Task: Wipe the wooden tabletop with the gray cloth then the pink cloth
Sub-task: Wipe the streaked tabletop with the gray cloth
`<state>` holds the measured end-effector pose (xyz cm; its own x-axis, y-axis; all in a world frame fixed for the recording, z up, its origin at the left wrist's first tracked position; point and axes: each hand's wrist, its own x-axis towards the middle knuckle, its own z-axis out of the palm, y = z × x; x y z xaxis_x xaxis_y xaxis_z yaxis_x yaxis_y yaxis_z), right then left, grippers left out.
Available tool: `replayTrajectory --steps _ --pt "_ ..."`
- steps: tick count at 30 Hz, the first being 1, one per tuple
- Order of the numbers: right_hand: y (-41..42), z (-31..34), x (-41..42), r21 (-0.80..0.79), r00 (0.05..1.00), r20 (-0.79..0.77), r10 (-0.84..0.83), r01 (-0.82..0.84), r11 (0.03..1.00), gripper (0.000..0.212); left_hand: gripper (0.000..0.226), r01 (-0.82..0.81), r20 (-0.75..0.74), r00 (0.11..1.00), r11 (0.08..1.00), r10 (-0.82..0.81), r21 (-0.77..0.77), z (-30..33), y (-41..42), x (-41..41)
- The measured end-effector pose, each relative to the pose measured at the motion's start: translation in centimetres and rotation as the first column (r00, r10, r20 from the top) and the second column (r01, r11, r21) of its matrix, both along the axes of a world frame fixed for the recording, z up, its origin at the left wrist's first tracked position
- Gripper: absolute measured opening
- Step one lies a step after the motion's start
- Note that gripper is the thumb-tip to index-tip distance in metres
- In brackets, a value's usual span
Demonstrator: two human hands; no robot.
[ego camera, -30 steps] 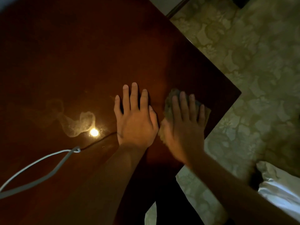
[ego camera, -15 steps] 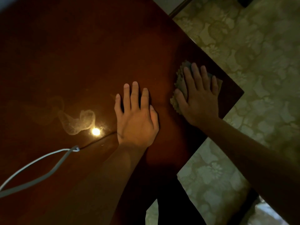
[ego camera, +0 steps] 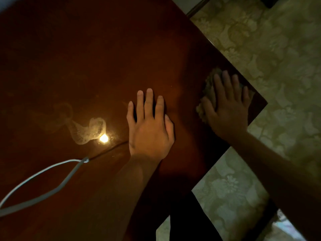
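My right hand [ego camera: 225,110] presses flat, fingers straight, on the crumpled gray cloth [ego camera: 209,84]. My left hand [ego camera: 149,126] lies flat, fingers straight, on the dark reddish wooden table [ego camera: 86,58] beside it.

The left hand [ego camera: 150,126] lies flat on the tabletop [ego camera: 104,58], near its middle. To its right, by the table's right corner, the right hand [ego camera: 225,108] lies on the cloth [ego camera: 209,84]. A cable [ego camera: 40,186] crosses the tabletop left of the left hand.

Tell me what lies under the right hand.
A gray cloth, pressed flat on the wooden tabletop near its corner by the right hand. Only the cloth's edges show past the fingers; its middle is covered.
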<state>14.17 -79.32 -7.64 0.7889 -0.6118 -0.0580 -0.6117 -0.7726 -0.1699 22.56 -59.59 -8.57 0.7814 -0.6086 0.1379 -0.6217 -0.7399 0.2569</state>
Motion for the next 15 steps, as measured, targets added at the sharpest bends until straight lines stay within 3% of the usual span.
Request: replayTrajectory --steps 3,15 --pt "-2.4 0.0 1.9 -0.010 0.996 0.005 -0.084 0.084 0.996 0.076 0.053 0.004 -0.008 1.000 1.000 -0.004 0.006 0.0 0.0 0.0" --pt "2.9 -0.6 -2.7 -0.053 0.996 0.050 -0.068 0.071 0.996 0.073 0.051 0.003 -0.008 1.000 0.999 -0.002 0.040 0.5 0.0 -0.1"
